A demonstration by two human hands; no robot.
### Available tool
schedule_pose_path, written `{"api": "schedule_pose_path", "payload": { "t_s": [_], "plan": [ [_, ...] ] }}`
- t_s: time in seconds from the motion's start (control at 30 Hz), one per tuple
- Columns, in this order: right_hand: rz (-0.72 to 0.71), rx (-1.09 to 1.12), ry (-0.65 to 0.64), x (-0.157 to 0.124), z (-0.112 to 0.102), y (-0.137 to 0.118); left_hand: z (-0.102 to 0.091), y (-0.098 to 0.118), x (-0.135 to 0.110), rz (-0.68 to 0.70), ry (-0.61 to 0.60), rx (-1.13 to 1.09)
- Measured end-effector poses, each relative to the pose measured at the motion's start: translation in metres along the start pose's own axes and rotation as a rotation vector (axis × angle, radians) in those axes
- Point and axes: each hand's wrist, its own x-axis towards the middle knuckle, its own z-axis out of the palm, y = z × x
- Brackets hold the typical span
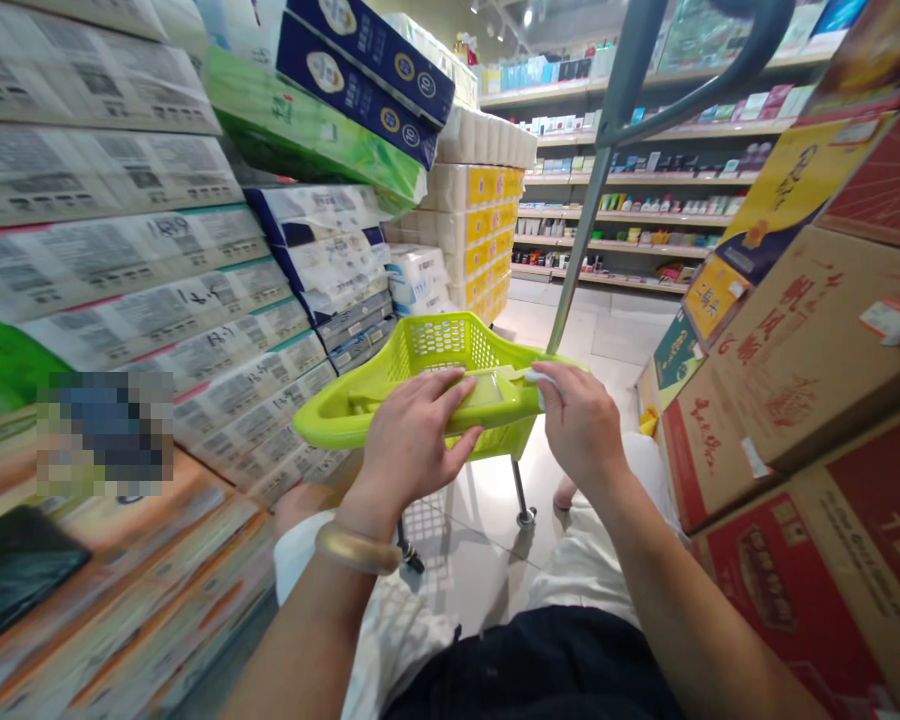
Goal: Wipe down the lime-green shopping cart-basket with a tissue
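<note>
A lime-green plastic shopping trolley basket (345, 415) stands on small wheels in the aisle right in front of me. My left hand (412, 440) lies over its near rim with the fingers curled round the edge, a gold bangle on the wrist. My right hand (581, 420) rests on the same rim further right, fingers closed on a small white thing I cannot make out, pressed against the rim's flat green panel (487, 392). The basket's grey handle pole (592, 190) rises behind my hands.
Stacked packs of toilet paper and tissue (150, 300) wall the left side. Cardboard cartons (810, 380) with red print are piled on the right. A dark phone (15, 565) lies on packs at lower left. Stocked shelves (630, 210) line the far end of the tiled aisle.
</note>
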Motion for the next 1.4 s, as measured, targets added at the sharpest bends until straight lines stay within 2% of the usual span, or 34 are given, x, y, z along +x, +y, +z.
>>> {"api": "schedule_pose_path", "payload": {
  "t_s": [0.1, 0.3, 0.57, 0.67, 0.8, 0.87, 0.97, 1.07, 1.13, 1.2, 1.33, 1.4],
  "plan": [
    [0.002, -0.019, 0.011, -0.001, 0.001, -0.006, 0.002, 0.002, 0.001, -0.001, 0.003, 0.002],
    [-0.112, 0.044, -0.033, -0.009, 0.012, -0.035, 0.003, 0.0, -0.001, 0.003, 0.019, -0.011],
    [-0.007, -0.012, 0.006, -0.002, -0.001, -0.002, 0.0, 0.001, -0.002, -0.003, 0.014, -0.014],
    [-0.001, -0.015, 0.026, -0.006, 0.001, -0.007, 0.001, 0.002, -0.002, -0.004, 0.018, -0.019],
    [-0.093, 0.087, 0.023, -0.013, 0.008, -0.026, 0.0, 0.001, -0.003, 0.003, 0.021, -0.006],
    [-0.114, 0.127, 0.005, -0.014, 0.008, -0.027, -0.001, 0.0, -0.004, 0.006, 0.02, -0.006],
    [-0.081, 0.111, -0.016, -0.011, 0.002, -0.013, -0.003, -0.001, -0.005, 0.008, 0.015, -0.009],
    [0.007, 0.037, 0.016, -0.005, -0.005, 0.006, -0.004, -0.001, -0.004, 0.007, 0.009, -0.009],
    [0.057, 0.002, 0.039, -0.002, -0.007, 0.01, -0.003, 0.0, -0.004, 0.003, 0.009, -0.013],
    [0.061, -0.004, 0.038, -0.002, -0.003, 0.002, -0.002, 0.001, -0.003, 0.0, 0.011, -0.021],
    [-0.045, 0.062, -0.043, -0.004, 0.01, -0.032, -0.001, 0.001, -0.001, 0.0, 0.006, -0.019],
    [-0.078, 0.087, -0.075, -0.003, 0.015, -0.042, -0.001, -0.001, -0.001, 0.004, 0.008, -0.016]
  ]
}}
